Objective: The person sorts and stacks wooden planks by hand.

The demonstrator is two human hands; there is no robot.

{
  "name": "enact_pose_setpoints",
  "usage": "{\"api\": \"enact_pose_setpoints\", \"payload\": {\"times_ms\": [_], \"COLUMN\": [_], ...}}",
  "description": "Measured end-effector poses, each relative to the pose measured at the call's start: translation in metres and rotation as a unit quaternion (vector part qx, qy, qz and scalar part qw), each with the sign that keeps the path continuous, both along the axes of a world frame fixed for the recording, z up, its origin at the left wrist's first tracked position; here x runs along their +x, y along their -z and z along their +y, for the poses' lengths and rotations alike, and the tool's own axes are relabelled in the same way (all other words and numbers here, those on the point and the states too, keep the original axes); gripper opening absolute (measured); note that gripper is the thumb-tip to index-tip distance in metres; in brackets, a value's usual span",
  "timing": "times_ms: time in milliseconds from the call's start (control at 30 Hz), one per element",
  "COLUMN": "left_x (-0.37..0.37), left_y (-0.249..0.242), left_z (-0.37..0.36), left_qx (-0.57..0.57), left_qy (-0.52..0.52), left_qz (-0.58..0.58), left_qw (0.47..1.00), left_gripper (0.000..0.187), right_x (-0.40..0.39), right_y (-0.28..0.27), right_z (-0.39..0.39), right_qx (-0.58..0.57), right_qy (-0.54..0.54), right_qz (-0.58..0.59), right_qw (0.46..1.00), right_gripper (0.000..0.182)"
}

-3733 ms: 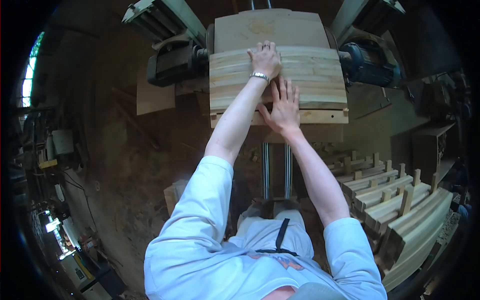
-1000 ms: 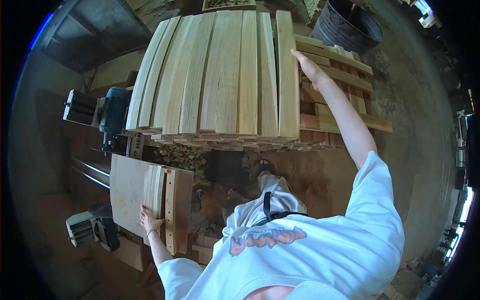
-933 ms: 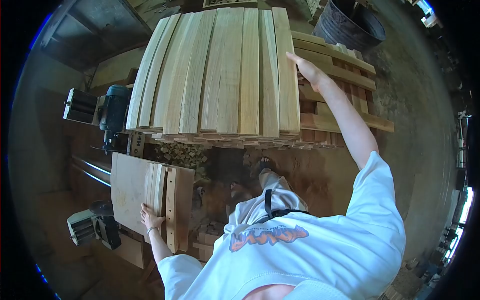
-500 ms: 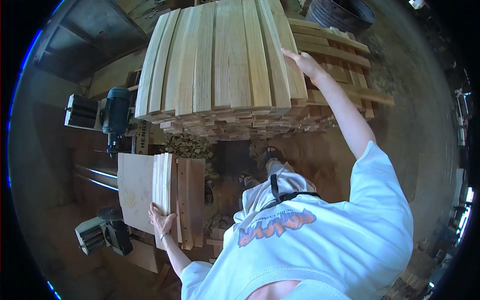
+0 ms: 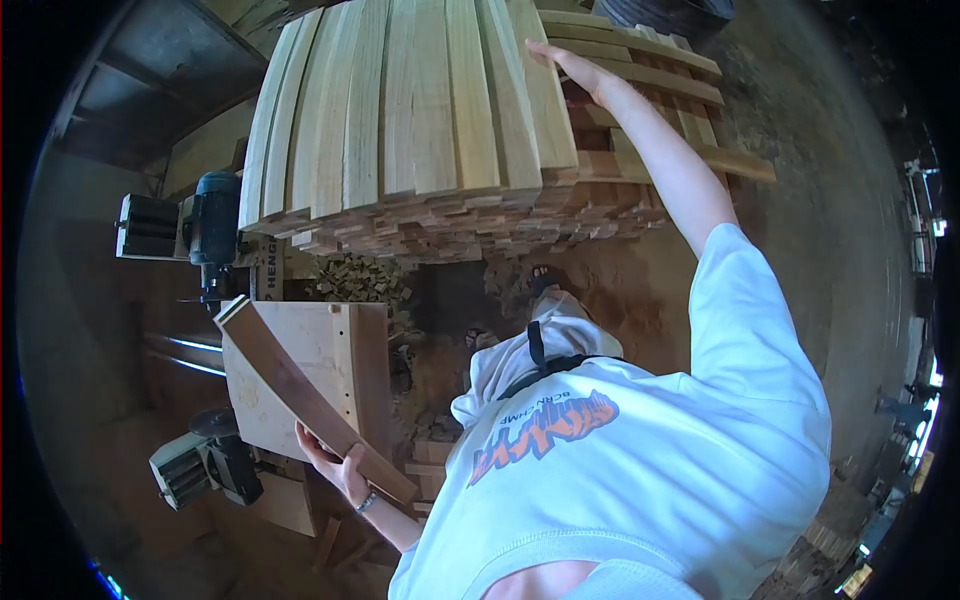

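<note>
My left hand [image 5: 340, 468] is closed around the near end of a small bundle of wooden boards [image 5: 300, 385]. The bundle is slanted across the machine table [image 5: 315, 325], its far end showing thin layers at the table's far left corner. At the big stack of wooden planks [image 5: 400, 110], my right hand [image 5: 575, 72] is stretched out. Its fingers lie fairly straight against the stack's rightmost top plank [image 5: 545, 120], and the thumb is hard to make out.
Left of the table stand two motors, a blue-green one [image 5: 215, 220] and a dark one [image 5: 238, 470], with a round blade-like disc by the first. Wood offcuts [image 5: 360, 280] lie on the floor below the stack. Crosswise planks [image 5: 650, 75] sit to its right, near a dark barrel [image 5: 670, 12].
My left hand has swung the boards from lying straight along the table to a slant, baring more tabletop. My right hand stays at the plank stack. The whole view has shifted slightly.
</note>
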State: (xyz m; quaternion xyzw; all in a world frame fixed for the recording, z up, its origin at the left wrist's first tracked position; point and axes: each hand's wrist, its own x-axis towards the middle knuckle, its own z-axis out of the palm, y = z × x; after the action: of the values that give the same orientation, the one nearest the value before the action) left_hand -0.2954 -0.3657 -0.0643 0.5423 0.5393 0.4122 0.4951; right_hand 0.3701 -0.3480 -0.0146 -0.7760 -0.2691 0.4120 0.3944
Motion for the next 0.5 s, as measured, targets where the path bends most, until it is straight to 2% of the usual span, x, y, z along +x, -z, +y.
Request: {"api": "enact_pose_setpoints", "payload": {"times_ms": [33,67,100,167,233,267,300,367,400,467,500], "left_x": [0.009,0.018,0.032,0.065,0.099,0.117,0.136,0.168,0.181,0.215,0.247], "left_y": [-0.001,-0.002,-0.006,-0.014,-0.019,-0.026,-0.035,-0.040,-0.039,-0.038,-0.051], "left_z": [-0.006,-0.013,-0.019,-0.027,-0.032,-0.033,-0.034,-0.035,-0.031,-0.015,-0.007], "left_qx": [0.002,0.043,0.084,0.104,0.123,0.124,0.089,0.054,0.040,0.017,0.009], "left_qy": [-0.004,0.011,0.029,0.047,0.070,0.069,0.094,0.112,0.127,0.163,0.220], "left_qz": [-0.001,0.009,0.021,0.017,-0.054,-0.051,-0.059,-0.062,-0.078,-0.113,-0.132], "left_qw": [1.000,0.999,0.996,0.993,0.988,0.989,0.990,0.990,0.988,0.980,0.967], "left_gripper": [0.112,0.113,0.114,0.115,0.116,0.116,0.114,0.113,0.111,0.108,0.105], "right_x": [0.012,0.018,0.024,0.015,0.014,0.025,0.020,0.024,0.028,0.038,0.037], "right_y": [0.004,0.012,0.011,0.012,0.005,0.044,0.031,0.012,0.016,0.023,0.010], "right_z": [0.002,0.005,0.008,0.006,-0.001,0.010,0.001,-0.008,-0.004,0.004,-0.006], "right_qx": [-0.025,-0.009,-0.053,-0.032,-0.004,0.037,0.025,-0.005,-0.002,-0.058,-0.054], "right_qy": [-0.004,0.004,-0.024,0.008,-0.052,-0.007,-0.028,-0.139,-0.144,-0.165,-0.169], "right_qz": [0.008,-0.019,0.030,0.007,0.036,-0.007,0.008,0.022,0.025,-0.117,-0.117], "right_qw": [1.000,1.000,0.998,0.999,0.998,0.999,0.999,0.990,0.989,0.978,0.977], "right_gripper": [0.099,0.087,0.075,0.073,0.078,0.085,0.098,0.108,0.108,0.110,0.110]}}
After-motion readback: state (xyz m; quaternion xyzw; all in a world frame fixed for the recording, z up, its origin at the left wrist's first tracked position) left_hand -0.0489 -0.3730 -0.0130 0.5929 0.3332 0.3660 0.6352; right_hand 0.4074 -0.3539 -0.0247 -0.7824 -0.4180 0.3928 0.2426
